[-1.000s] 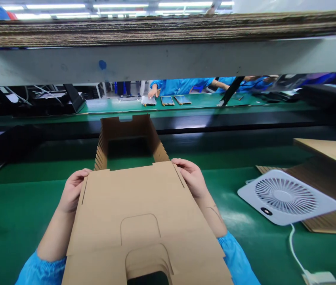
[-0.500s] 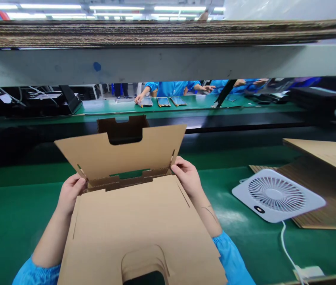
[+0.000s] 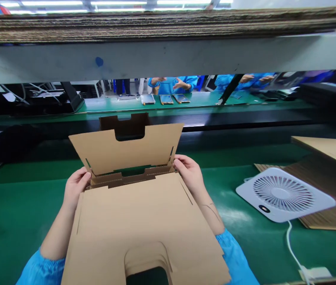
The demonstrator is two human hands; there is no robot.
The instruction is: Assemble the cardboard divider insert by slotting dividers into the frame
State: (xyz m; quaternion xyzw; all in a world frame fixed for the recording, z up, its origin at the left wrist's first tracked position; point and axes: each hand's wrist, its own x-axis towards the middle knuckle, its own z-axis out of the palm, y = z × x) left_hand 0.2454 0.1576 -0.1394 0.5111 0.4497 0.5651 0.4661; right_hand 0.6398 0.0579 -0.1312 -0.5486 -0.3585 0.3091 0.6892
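Observation:
A brown cardboard sheet, cut and creased with slots and a rounded cut-out, lies in front of me. Its far panel stands tilted up along a fold, with a notch in its top edge. My left hand pinches the left end of that fold between thumb and fingers. At the right end, my right hand grips the cardboard the same way. Behind the raised panel, a further darker flap of cardboard sticks up.
A white fan with a cable lies to the right, partly over stacked cardboard sheets. A grey shelf beam bearing more cardboard crosses above. Beyond it, co-workers in blue sleeves sit by several flat screen-like panels on a green bench.
The raised panel's left edge has swung inward and my left hand has shifted slightly right with it. Both hands keep their hold. Across the bench, a co-worker's hand has lifted off a flat panel.

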